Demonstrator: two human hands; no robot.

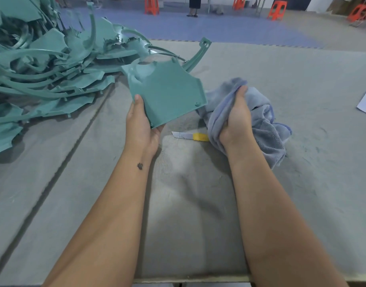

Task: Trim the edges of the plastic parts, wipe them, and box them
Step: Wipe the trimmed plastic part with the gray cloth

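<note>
The left hand is gripping a green plastic part by its near corner, thumb lying on the top face and fingers curled underneath, holding it tilted above the grey table. The right hand is clutching a bunched blue cloth, fingers wrapped into its folds, just to the right of the part and resting on the table. A small knife with a yellow handle is lying on the table between the two hands, and a heap of green plastic pieces is sitting at the far left.
</note>
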